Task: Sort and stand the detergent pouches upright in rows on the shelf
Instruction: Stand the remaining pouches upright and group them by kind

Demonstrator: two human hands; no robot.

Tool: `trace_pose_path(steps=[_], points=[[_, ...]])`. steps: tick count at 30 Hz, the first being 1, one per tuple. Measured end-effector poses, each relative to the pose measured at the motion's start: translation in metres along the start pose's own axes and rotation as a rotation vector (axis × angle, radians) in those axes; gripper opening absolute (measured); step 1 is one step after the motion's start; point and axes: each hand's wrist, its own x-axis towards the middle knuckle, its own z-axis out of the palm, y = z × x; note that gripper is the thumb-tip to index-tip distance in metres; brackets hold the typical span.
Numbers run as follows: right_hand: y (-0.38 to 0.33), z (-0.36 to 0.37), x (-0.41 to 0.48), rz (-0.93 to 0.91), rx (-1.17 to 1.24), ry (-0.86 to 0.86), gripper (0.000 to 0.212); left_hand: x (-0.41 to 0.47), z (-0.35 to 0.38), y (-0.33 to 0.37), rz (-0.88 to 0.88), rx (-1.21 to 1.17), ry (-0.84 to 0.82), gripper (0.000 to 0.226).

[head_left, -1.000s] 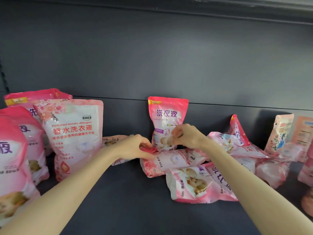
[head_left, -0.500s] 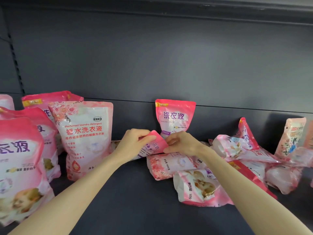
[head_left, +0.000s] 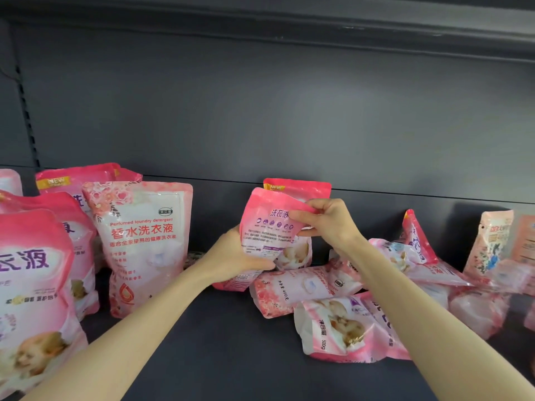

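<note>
A dark grey shelf backed by a matching panel, evenly lit.

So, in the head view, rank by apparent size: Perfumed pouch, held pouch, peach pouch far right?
1. Perfumed pouch
2. Held pouch
3. Peach pouch, partly hidden, so its rank is unsure.

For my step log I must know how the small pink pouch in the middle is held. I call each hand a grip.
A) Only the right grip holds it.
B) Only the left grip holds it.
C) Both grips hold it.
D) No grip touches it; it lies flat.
C: the left grip holds the lower part of the small pink pouch, while the right grip pinches its upper corner.
</note>
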Motion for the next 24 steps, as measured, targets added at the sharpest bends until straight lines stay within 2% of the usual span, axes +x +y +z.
trace_pose_path(steps=[6,9,12,14,16,19,24], points=[[-0.020,-0.002,0.006,-0.085,0.071,0.107,0.009,0.003,-0.014,0.001,0.003,0.001,-0.035,0.059],[-0.034,-0.013,0.004,-0.126,0.072,0.154,0.006,0.002,-0.013,0.010,0.028,-0.057,-0.007,0.055],[-0.037,-0.026,-0.003,-0.140,0.103,0.212,0.015,0.006,-0.001,0.020,0.040,-0.148,-0.008,0.049],[-0.034,-0.037,-0.011,-0.101,0.123,0.192,0.027,0.008,0.010,0.024,0.040,-0.225,-0.026,0.045],[-0.029,-0.048,-0.021,-0.012,0.059,0.088,0.038,0.010,0.022,0.031,0.049,-0.261,-0.046,0.042],[-0.030,-0.061,-0.036,0.097,-0.023,-0.084,0.035,0.013,0.036,0.045,0.083,-0.300,-0.044,0.041],[-0.050,-0.090,-0.060,0.027,-0.049,-0.008,0.025,0.010,0.060,0.076,0.152,-0.338,-0.069,0.051]])
